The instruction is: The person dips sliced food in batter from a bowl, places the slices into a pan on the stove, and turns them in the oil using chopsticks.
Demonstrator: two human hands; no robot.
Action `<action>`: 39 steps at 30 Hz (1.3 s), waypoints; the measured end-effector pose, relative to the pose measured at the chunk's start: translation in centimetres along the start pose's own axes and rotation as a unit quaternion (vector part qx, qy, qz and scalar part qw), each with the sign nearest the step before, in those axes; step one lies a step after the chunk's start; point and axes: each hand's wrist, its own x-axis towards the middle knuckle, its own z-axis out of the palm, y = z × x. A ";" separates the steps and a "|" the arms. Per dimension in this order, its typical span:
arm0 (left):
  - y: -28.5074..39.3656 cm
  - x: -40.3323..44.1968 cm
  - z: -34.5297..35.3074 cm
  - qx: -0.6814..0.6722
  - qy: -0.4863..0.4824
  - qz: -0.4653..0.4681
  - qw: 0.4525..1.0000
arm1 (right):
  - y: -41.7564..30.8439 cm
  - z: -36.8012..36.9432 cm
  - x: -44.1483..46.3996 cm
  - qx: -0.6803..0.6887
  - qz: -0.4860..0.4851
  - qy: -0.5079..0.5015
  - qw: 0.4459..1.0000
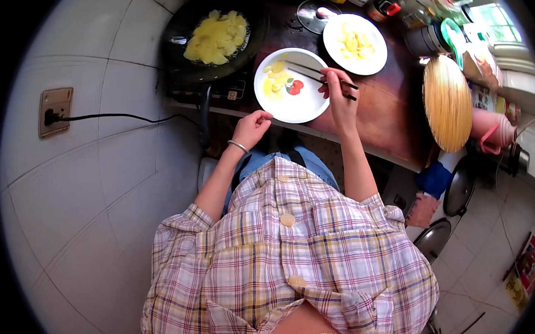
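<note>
A white bowl (310, 108) with a red fruit print inside holds some yellow slices, likely potato (276, 83). My left hand (253, 129), wearing a bangle, has its fingers curled at the bowl's near-left rim and seems to grip it. In my right hand (340, 101) is a pair of dark chopsticks (311, 71), their tips over the inside of the bowl. Up and to the left, more yellow slices (217, 38) lie spread in a dark wok (182, 69). Beyond the bowl to the right stands a white plate (377, 52) of yellow pieces.
The wok sits on an induction cooker (233, 92), its handle (205, 110) jutting toward me. A glass lid (311, 13) lies behind the bowl. A round straw-coloured board (448, 102), a pink thermos (494, 130) and bottles (386, 5) line the right. A black cord (128, 116) runs from the wall socket.
</note>
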 end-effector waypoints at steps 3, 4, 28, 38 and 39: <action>-1.4 -0.6 -0.1 -0.011 0.030 -0.016 0.999 | -4.7 3.8 1.6 0.075 -0.054 -0.074 0.993; -1.4 -0.7 0.1 -0.004 0.040 -0.014 0.999 | -5.4 5.5 2.2 0.087 -0.057 -0.105 0.989; -6.0 -2.7 -0.1 -0.097 0.084 -0.003 0.992 | -0.5 16.2 11.4 -0.223 -0.043 -0.248 0.942; -5.8 -2.5 0.1 -0.087 0.059 0.010 0.994 | -0.8 16.4 12.5 -0.165 -0.144 -0.169 0.961; -5.8 -2.5 0.1 -0.091 0.069 0.016 0.993 | 0.3 17.0 12.6 -0.168 -0.137 -0.171 0.961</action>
